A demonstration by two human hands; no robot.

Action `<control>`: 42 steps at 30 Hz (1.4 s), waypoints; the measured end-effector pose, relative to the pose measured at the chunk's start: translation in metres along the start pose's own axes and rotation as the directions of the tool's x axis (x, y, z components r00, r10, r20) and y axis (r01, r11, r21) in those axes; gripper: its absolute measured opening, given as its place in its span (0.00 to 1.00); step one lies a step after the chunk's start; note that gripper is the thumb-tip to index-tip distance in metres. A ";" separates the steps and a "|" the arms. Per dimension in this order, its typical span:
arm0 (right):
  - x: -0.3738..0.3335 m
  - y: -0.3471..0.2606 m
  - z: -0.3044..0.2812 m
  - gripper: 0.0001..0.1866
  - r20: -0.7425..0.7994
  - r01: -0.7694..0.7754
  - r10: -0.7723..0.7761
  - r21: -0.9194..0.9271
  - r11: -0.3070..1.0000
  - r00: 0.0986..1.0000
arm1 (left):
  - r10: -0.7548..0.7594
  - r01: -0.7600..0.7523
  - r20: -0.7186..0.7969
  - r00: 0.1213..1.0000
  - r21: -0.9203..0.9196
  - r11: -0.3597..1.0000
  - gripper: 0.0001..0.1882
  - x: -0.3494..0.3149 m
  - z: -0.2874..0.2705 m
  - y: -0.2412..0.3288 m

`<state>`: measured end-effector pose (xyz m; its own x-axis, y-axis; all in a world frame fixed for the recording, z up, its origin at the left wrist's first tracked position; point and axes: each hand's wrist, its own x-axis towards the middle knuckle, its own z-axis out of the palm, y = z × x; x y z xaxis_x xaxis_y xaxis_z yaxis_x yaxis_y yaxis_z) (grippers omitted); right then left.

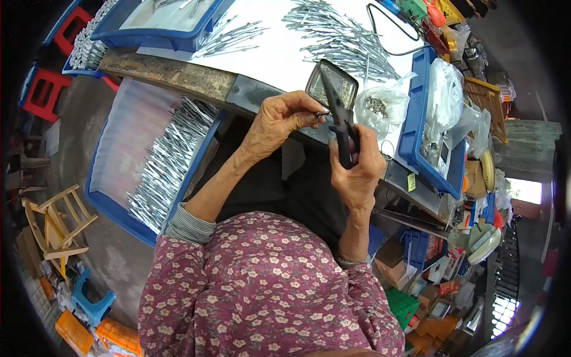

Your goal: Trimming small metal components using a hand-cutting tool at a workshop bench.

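My left hand point(275, 123) pinches a small metal piece point(322, 113) between thumb and fingertips, just in front of the table edge. Its exact kind is too small to tell. In my right hand point(361, 166) is a black tool that looks like pliers point(341, 128), its tapered end pointing up and away from me. The small piece is close beside the tool's middle; whether they touch I cannot tell. Behind the tool sits a dark rectangular tin point(313, 83) of tiny metal parts, partly covered by it. To its right lies a clear plastic bag point(395, 107) with small metal parts inside.
Thin metal rods point(345, 41) lie heaped on the white tabletop point(270, 59). A blue tray point(178, 43) is at the far left; another blue tray point(410, 134) holds plastic bags at right. Lower left, a blue bin point(113, 202) holds many rods. Stools stand on the floor.
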<state>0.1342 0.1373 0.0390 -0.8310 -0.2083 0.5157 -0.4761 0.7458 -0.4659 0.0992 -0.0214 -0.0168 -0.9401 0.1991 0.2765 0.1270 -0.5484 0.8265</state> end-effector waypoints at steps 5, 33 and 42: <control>0.000 -0.002 -0.008 0.21 0.017 -0.009 0.011 -0.088 0.996 1.000 | -0.008 0.008 -0.006 1.000 0.022 1.000 0.06 -0.001 0.002 0.001; -0.049 0.007 0.002 0.25 -0.003 -0.014 0.014 0.015 1.000 1.000 | -0.259 0.188 -0.106 0.960 -0.445 0.876 0.09 -0.013 0.009 0.021; -0.056 0.011 0.006 0.26 -0.064 0.059 -0.068 -0.145 0.988 0.996 | -0.357 0.266 -0.091 0.930 -0.505 0.821 0.08 -0.016 0.013 0.021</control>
<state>0.1741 0.1533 0.0011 -0.7765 -0.2182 0.5912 -0.4772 0.8163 -0.3254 0.1214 -0.0255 0.0020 -0.9481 0.3072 -0.0824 -0.3055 -0.8074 0.5048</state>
